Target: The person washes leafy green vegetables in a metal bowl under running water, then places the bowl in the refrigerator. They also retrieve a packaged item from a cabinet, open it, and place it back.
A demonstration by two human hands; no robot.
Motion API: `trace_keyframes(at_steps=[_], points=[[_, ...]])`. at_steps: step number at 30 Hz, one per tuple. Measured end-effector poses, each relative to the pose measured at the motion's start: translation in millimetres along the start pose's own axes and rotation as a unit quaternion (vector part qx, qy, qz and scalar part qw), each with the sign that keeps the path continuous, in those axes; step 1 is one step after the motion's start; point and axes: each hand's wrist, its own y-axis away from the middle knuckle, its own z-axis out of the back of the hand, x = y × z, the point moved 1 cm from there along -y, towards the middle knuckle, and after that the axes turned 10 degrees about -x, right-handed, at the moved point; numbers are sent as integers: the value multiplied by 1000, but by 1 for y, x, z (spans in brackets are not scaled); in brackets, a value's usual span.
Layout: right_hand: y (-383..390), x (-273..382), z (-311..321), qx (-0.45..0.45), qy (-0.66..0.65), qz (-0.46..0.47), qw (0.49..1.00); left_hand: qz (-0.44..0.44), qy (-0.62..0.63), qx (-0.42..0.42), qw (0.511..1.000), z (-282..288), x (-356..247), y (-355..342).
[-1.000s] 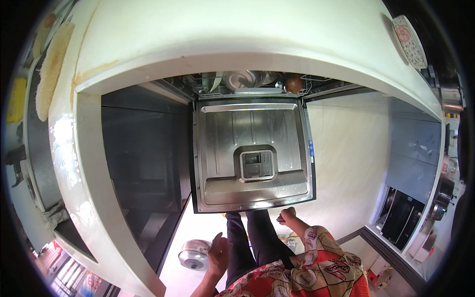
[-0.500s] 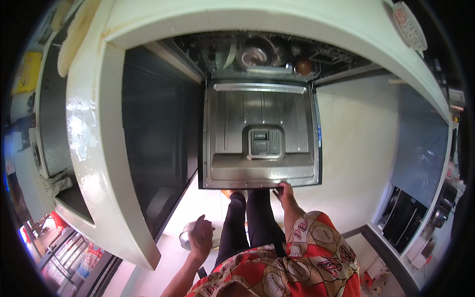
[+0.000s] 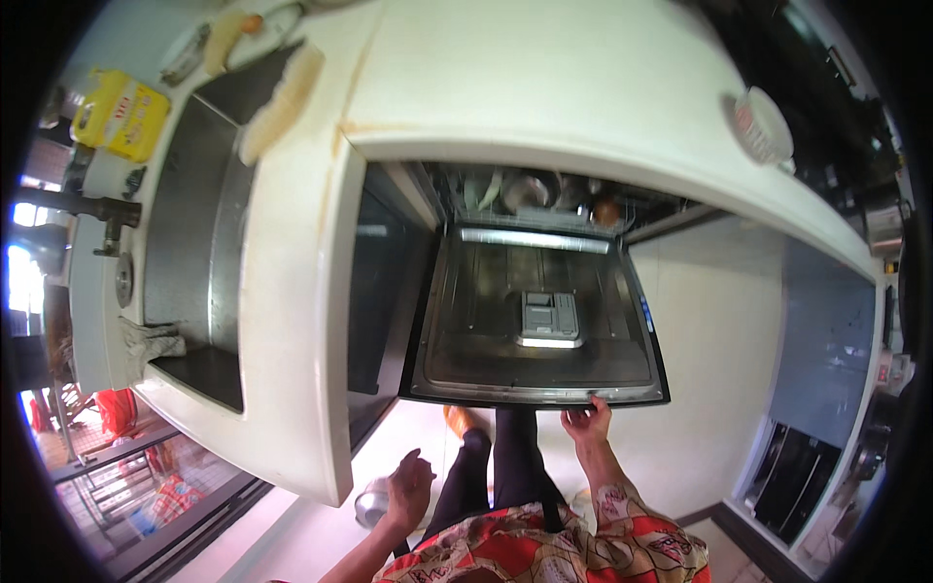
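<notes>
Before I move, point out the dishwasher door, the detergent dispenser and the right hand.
Dishwasher door (image 3: 486, 316), head view: bare inner panel, left of centre.
Detergent dispenser (image 3: 550, 316), head view: middle of its face.
Right hand (image 3: 587, 424), head view: middle of the hand.

A glossy white, bending desk (image 3: 544, 83) with rounded edges runs across the top and down the left side, with a brownish stain along its seam. A rectangular grey metal sink (image 3: 199, 233) is set into its left arm. A long, pale beige, rough-textured pad (image 3: 283, 102) lies along the sink's right edge; a crumpled grey cloth (image 3: 153, 345) lies at the left rim. A white dish with a reddish pattern (image 3: 763, 128) sits at far right. The pale, smooth floor (image 3: 671, 457) bears a round silver metal vessel (image 3: 372, 505), partly hidden.
</notes>
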Motion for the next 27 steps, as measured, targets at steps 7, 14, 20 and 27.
trace_keyframes(at_steps=[7,14,20,27], points=[[105,84,-118,225,36,122,966,-426,-112,-156,884,63,-123,7],[140,138,-248,288,103,279,910,-360,-142,-307,870,97,-131,-7],[147,108,-290,324,129,253,902,-300,-103,-308,897,99,-111,9],[230,-117,-260,458,381,25,803,-307,-60,-324,893,101,-112,24]])
